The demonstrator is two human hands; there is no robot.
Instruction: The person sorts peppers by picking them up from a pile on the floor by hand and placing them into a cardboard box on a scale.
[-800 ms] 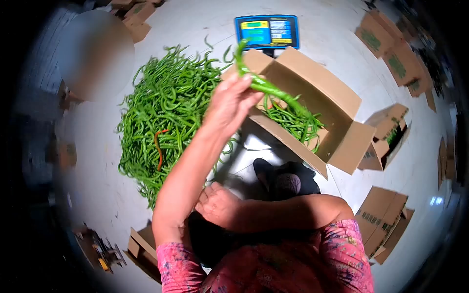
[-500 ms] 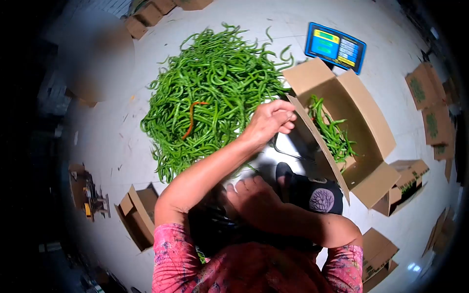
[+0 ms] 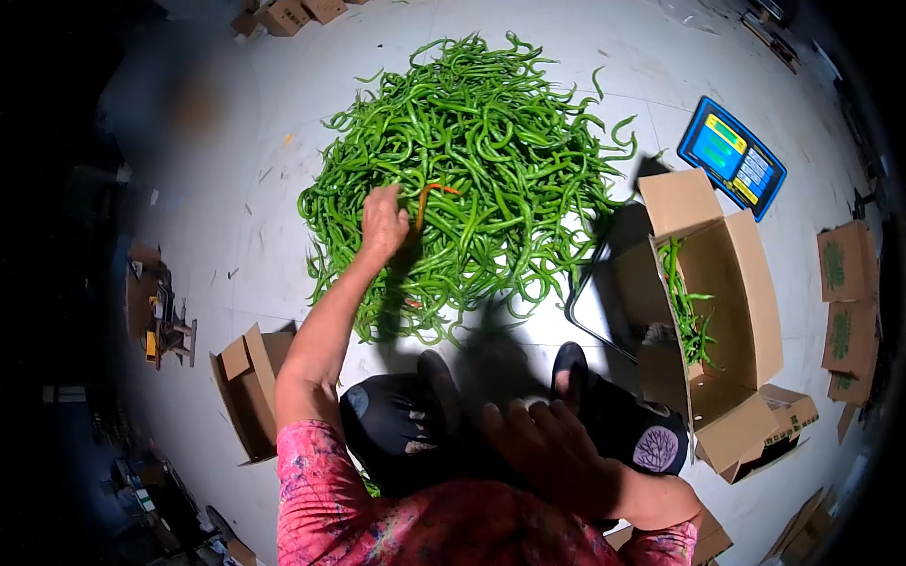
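Lying beneath left hand (image 3: 384, 226): peppers (image 3: 493, 174)

Floor (image 3: 250, 179) runs open to the left of the pile (image 3: 491, 170) and beyond it, with room for a hand to pass. Over the pile, the way is free except where the left hand (image 3: 385, 226) and forearm (image 3: 330, 321) cross its left part. Right of the pile, a box (image 3: 722, 274) with raised flaps blocks low passage. Nearer than the pile, shoes (image 3: 576, 363) leave a narrow strip.
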